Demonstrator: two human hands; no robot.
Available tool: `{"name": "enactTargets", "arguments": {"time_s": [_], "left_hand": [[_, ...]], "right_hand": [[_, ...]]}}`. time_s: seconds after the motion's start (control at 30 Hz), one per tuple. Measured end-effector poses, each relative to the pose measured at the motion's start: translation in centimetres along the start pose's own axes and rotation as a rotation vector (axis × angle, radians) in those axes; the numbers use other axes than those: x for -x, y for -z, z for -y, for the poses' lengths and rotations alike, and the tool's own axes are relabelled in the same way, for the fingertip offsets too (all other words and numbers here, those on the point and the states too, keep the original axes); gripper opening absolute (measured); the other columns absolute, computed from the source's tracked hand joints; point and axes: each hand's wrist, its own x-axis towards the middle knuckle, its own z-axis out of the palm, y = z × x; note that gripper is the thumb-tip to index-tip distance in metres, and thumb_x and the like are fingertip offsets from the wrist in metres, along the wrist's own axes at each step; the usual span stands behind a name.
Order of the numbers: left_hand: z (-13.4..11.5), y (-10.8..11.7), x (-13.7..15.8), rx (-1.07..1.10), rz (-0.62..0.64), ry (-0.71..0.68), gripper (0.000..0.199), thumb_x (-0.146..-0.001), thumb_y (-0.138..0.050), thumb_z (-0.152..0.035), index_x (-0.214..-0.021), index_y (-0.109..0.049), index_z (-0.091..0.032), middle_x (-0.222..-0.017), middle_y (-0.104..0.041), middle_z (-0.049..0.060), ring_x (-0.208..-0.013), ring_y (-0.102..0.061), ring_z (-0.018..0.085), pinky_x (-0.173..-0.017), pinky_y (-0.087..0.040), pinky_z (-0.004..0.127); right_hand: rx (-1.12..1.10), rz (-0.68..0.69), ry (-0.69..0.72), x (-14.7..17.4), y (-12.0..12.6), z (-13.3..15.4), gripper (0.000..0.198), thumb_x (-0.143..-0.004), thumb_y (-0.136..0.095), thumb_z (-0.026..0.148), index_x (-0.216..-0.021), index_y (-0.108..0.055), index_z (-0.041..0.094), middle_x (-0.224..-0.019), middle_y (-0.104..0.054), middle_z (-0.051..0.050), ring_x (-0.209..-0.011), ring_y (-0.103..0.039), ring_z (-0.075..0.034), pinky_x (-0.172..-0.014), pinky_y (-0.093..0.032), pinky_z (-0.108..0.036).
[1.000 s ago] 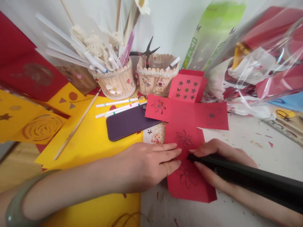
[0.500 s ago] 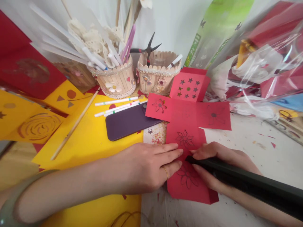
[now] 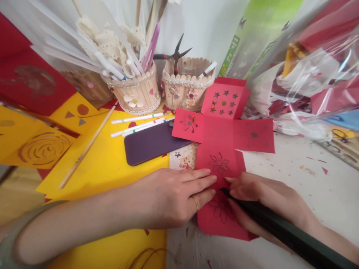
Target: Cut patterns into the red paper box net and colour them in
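A cross-shaped red paper cutout (image 3: 217, 129) lies on the table, with star holes in its far panel and flower shapes on the others. My left hand (image 3: 179, 196) rests flat on its near strip, fingers stretched out, between two outlined flowers. In my right hand (image 3: 263, 200) is a long black pen-like tool (image 3: 269, 220); whether it is a knife or a pen I cannot tell. Its thin tip meets the red paper just right of my left fingertips. The nearer flower (image 3: 220, 209) lies just below that tip.
A dark phone (image 3: 151, 144) and several white markers (image 3: 137, 118) lie on yellow paper (image 3: 92, 157), near a thin wooden stick (image 3: 86, 147). Two craft-stick baskets (image 3: 137, 93) stand behind, one holding black pliers (image 3: 176, 56). Plastic-wrapped scraps (image 3: 308, 82) fill the right back.
My right hand has turned, and the back end of the black tool has swung down toward me. The tip stays at nearly the same spot. My left hand has hardly moved.
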Motion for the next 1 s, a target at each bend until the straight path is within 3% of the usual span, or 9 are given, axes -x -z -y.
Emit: {"name": "enactTargets", "arguments": {"time_s": [0.23,0.43,0.8,1.0], "left_hand": [[0.0,0.2,0.0,-0.008,0.001,0.010,0.034,-0.096,-0.032,-0.014,-0.108,-0.064,-0.010,-0.117,-0.061,0.008,-0.109,-0.058,0.021,-0.088,-0.052,0.029],[0.0,0.1,0.1,0.013,0.016,0.028,0.034,-0.096,-0.032,-0.014,-0.109,-0.063,-0.010,-0.118,-0.061,0.008,-0.111,-0.057,0.021,-0.088,-0.052,0.030],[0.0,0.0,0.2,-0.008,0.034,0.012,0.032,-0.096,-0.034,-0.014,-0.112,-0.062,-0.009,-0.122,-0.058,0.009,-0.114,-0.054,0.021,-0.094,-0.047,0.029],[0.0,0.1,0.3,-0.008,0.042,0.001,0.031,-0.095,-0.035,-0.014,-0.113,-0.061,-0.009,-0.122,-0.058,0.009,-0.115,-0.054,0.021,-0.093,-0.048,0.029]], "right_hand": [[0.066,-0.043,0.079,0.1,-0.3,0.1,0.025,-0.076,-0.048,0.003,-0.080,-0.042,0.026,-0.059,-0.053,0.005,-0.052,-0.053,-0.012,-0.053,-0.050,-0.025],[0.077,0.107,0.075,0.6,0.4,0.1,0.023,-0.081,-0.048,0.005,-0.072,-0.045,0.025,-0.066,-0.061,0.004,-0.063,-0.062,-0.013,-0.066,-0.052,-0.027],[0.084,0.110,0.110,0.7,0.5,0.3,0.025,-0.078,-0.052,0.002,-0.070,-0.046,0.025,-0.066,-0.061,0.004,-0.068,-0.065,-0.014,-0.071,-0.055,-0.029],[0.092,0.111,0.117,0.8,0.6,0.4,0.025,-0.078,-0.051,0.002,-0.069,-0.047,0.025,-0.063,-0.062,0.005,-0.061,-0.064,-0.014,-0.072,-0.056,-0.030]]}}
